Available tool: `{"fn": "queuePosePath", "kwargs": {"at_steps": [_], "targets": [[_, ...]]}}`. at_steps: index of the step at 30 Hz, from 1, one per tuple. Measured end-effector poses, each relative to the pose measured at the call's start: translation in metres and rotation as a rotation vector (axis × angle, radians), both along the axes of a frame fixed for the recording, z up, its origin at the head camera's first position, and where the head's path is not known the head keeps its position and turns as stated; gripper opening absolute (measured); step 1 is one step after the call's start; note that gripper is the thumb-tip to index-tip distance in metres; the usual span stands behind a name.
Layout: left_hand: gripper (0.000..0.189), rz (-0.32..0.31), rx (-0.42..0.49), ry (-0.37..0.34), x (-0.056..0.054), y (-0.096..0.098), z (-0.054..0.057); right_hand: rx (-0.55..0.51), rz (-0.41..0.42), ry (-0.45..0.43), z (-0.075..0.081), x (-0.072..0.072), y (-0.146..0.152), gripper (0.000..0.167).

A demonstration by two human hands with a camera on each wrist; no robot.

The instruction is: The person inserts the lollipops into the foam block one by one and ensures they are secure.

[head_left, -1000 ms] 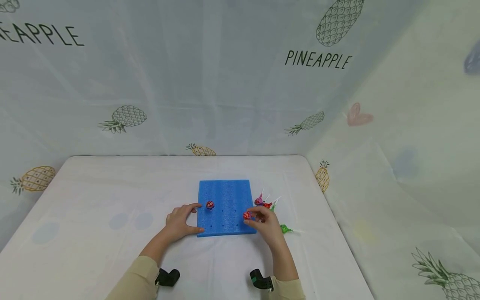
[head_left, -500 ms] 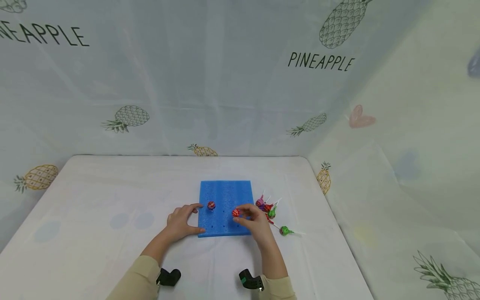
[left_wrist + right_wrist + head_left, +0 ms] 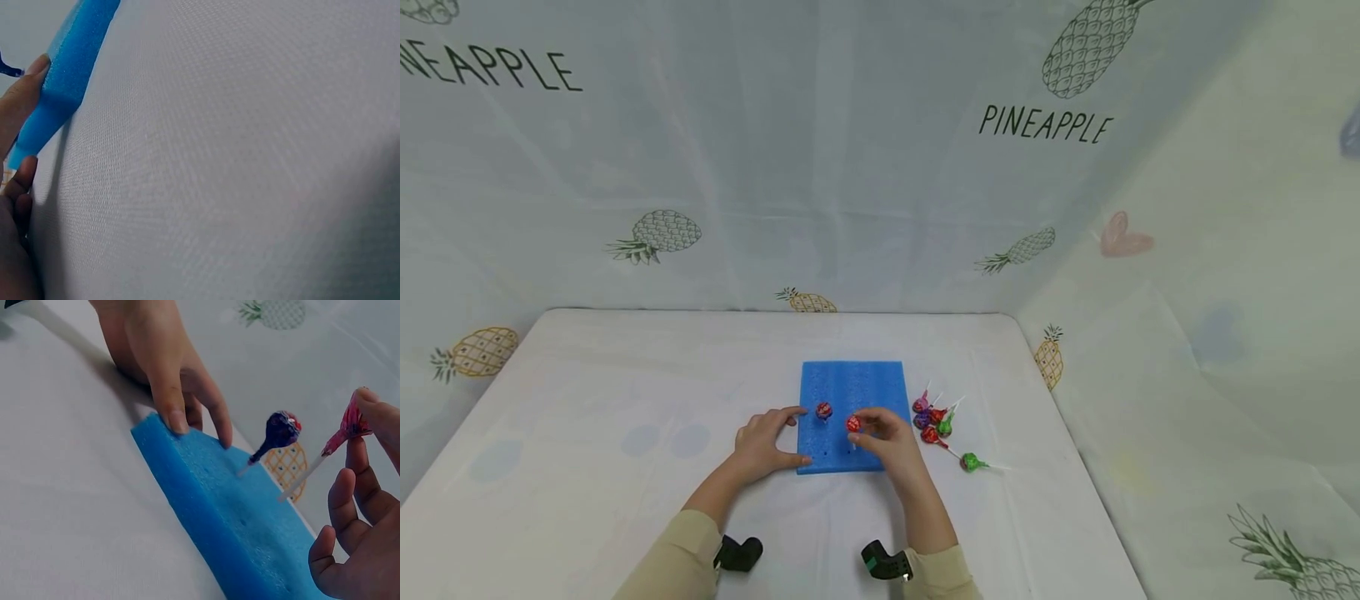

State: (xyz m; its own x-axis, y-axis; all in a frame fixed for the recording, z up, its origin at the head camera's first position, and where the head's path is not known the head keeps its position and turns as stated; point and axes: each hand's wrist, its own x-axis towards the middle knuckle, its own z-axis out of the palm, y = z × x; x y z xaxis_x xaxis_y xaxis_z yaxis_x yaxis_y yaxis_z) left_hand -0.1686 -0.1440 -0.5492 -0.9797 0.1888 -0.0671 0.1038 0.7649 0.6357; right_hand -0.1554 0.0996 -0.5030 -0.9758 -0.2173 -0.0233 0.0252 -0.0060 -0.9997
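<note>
A blue foam board (image 3: 838,379) with small holes lies on the table. My left hand (image 3: 763,444) grips its left side, thumb (image 3: 177,420) at the near corner and fingers along the edge. One dark-wrapped lollipop (image 3: 281,430) stands upright in the board near that hand. Between thumb and index finger, my right hand (image 3: 886,440) pinches a red-pink wrapped lollipop (image 3: 354,422) by its head. Its white stick (image 3: 301,479) points down at the board, the tip close over the surface. The left wrist view shows the board's thick side (image 3: 69,75).
Right of the board lies a loose cluster of lollipops: a purple one (image 3: 922,420), red ones (image 3: 929,434) and a green one (image 3: 945,426). Another green lollipop (image 3: 972,462) lies nearer the front. A white cloth (image 3: 625,483) covers the table; pineapple-print sheets hang behind.
My right hand has carried the red lollipop leftward from the board's right side to above its middle. The left hand has kept its grip on the board's left edge.
</note>
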Motion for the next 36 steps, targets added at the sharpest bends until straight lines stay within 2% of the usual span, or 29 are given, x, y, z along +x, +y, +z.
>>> {"fn": "queuePosePath", "kwargs": {"at_steps": [9, 18, 23, 30, 36], "targets": [[0.082, -0.006, -0.010, 0.005, -0.001, 0.000, -0.001, -0.014, 0.023, -0.031, -0.004, -0.002, -0.014, 0.030], [0.082, -0.010, -0.017, 0.031, -0.001, 0.000, -0.001, 0.063, 0.033, -0.021, -0.006, -0.007, -0.020, 0.029], [0.082, -0.009, -0.017, 0.022, -0.001, 0.000, -0.001, 0.107, 0.041, -0.020, -0.007, -0.006, -0.022, 0.026], [0.083, -0.011, -0.018, 0.012, -0.002, 0.000, -0.003, 0.148, 0.066, -0.021, 0.027, 0.007, -0.024, 0.026], [0.083, -0.009, -0.017, 0.010, -0.001, 0.000, -0.001, 0.151, 0.075, -0.005, 0.028, 0.007, -0.025, 0.026]]}}
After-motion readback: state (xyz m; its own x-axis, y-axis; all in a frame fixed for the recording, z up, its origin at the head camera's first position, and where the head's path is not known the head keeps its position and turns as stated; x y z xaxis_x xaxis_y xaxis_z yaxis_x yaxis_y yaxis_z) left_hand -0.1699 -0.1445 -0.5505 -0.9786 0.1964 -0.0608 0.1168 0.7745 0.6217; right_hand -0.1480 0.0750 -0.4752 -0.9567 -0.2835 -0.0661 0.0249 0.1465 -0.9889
